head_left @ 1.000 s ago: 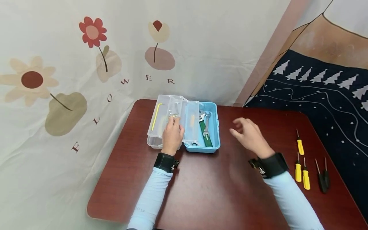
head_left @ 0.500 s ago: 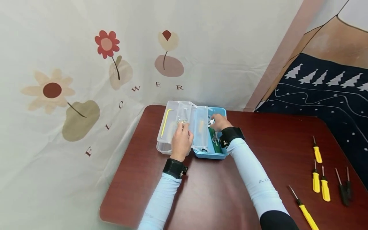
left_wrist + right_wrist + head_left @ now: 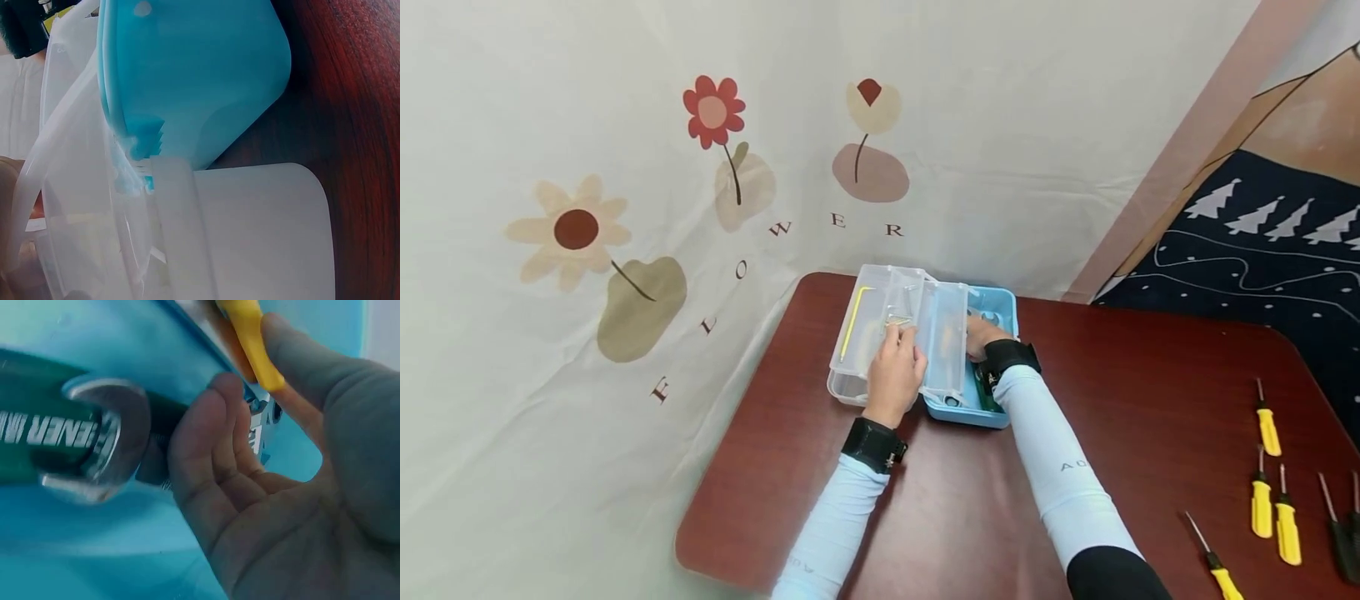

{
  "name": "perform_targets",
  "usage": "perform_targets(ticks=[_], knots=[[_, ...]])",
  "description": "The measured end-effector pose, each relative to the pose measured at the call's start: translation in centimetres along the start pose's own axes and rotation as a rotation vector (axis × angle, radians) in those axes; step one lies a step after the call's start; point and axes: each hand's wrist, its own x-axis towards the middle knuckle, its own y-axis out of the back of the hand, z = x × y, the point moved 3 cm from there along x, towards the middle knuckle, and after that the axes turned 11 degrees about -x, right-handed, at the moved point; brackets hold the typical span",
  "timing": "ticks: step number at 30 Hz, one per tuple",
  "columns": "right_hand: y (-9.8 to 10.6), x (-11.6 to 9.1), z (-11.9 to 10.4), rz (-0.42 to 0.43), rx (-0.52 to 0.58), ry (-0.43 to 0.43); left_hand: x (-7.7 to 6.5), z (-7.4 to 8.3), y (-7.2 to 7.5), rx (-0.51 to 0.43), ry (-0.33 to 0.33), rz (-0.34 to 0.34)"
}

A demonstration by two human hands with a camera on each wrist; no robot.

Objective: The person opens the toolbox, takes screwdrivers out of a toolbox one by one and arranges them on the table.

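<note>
A blue toolbox (image 3: 973,417) stands open at the table's back, with a clear inner tray (image 3: 946,333) and a clear lid (image 3: 868,333) spread to the left. My left hand (image 3: 895,375) rests on the clear lid, its fingers partly hidden in the left wrist view. Inside the blue bottom is my right hand (image 3: 983,336). The right wrist view shows its thumb and index finger pinching a yellow-handled tool (image 3: 250,344), whose kind is hidden. Near the fingers lie an open-end wrench (image 3: 131,437) and a green-handled adjustable wrench (image 3: 44,425).
Yellow-handled screwdrivers (image 3: 1262,508) lie at the table's right, with one nearer screwdriver (image 3: 1221,575) by the front. Black-handled screwdrivers (image 3: 1343,546) are farther right. A yellow hex key (image 3: 853,323) shows in the clear lid. A wall cloth (image 3: 1037,183) hangs behind the brown table (image 3: 760,475).
My right hand has moved left from over the table into the blue toolbox and reached deeper behind the clear tray. My left hand stays on the clear lid. The head view has shifted right.
</note>
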Motion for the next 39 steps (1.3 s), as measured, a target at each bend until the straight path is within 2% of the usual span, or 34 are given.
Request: perform_targets(ticks=[5,9,14,17,20,23,26,30,33,36,39], knots=[[0.1,-0.7,-0.6,0.035,-0.113,0.000,0.1,0.0,0.0,-0.002,0.006,0.015],[0.2,-0.7,-0.1,0.000,-0.137,0.009,0.0,0.1,-0.1,-0.014,0.013,0.003],[1.5,-1.7,0.8,-0.098,-0.108,-0.038,0.1,0.4,-0.1,-0.029,0.026,-0.013],[2.4,-3.2,0.3,-0.165,-0.074,-0.052,0.0,0.4,0.0,-0.030,0.025,-0.010],[2.6,-4.9,-1.0,-0.238,-0.098,-0.038,0.0,0.3,0.1,-0.027,0.026,0.002],[2.1,-6.2,-2.1,-0.327,-0.173,-0.021,-0.1,0.4,0.1,-0.033,0.028,0.011],[1.2,-6.5,-2.8,-0.368,-0.300,-0.006,-0.1,0.5,0.4,-0.038,0.025,0.015],[0.2,-6.3,-3.0,-0.372,-0.421,-0.010,0.0,0.7,0.6,-0.046,0.013,0.012],[-0.1,-6.8,-3.2,-0.394,-0.462,-0.027,-0.2,0.7,0.6,-0.056,0.009,0.009],[0.2,-7.9,-4.3,-0.399,-0.511,-0.076,-0.4,0.8,0.7,-0.059,0.011,0.010],[0.9,-9.4,-6.2,-0.347,-0.609,-0.132,-0.5,0.9,0.9,-0.056,0.013,0.017]])
